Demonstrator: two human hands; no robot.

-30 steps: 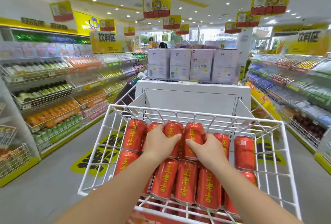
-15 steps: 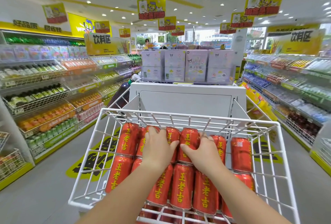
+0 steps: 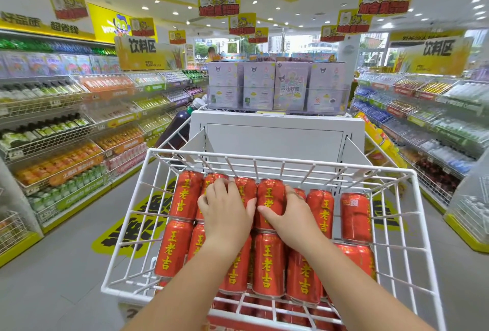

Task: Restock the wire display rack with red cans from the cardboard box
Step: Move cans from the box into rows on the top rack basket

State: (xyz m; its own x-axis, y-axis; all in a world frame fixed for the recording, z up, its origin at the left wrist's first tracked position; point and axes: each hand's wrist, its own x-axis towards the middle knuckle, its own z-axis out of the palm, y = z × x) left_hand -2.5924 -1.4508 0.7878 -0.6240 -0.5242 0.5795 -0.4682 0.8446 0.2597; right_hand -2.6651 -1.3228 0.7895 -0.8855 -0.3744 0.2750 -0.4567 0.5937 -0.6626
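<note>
1. The rack (image 3: 238,157) is sitting at 6 o'clock in the view. It is carrying red cans (image 3: 267,262) that are lying on their sides in two rows, labels up and touching flank to flank. More are showing through the wires on a tier beneath.
2. The left hand (image 3: 227,211) is lying released at 12 o'clock of the load. Its fingers (image 3: 219,185) are spreading flat over two back-row cans, pressing rather than gripping.
3. The right hand (image 3: 291,217), at the left hand's 3 o'clock, is straddling the middle can (image 3: 270,198) of the back row. Its thumb is lying across the can's face and its fingers are curling over the right flank. It seems to be grasping that can, though the fingertips are dipping out of sight between cans.
4. Judging by their look, full cans are going to feel weighty and stiff-walled. They are also smooth and round, so they are likely to roll or slip, and to dent if dropped.
5. The safest hold is going round the mid-barrel, thumb opposite fingers, not at the rims.
6. This step is looking like seating the back row snugly, and the tier is looking nearly full.
7. Drink shelves (image 3: 66,145) are running along 9 o'clock, and more are running along 3 o'clock. A white cabinet (image 3: 275,140) is standing at 12 o'clock beyond the rack.
</note>
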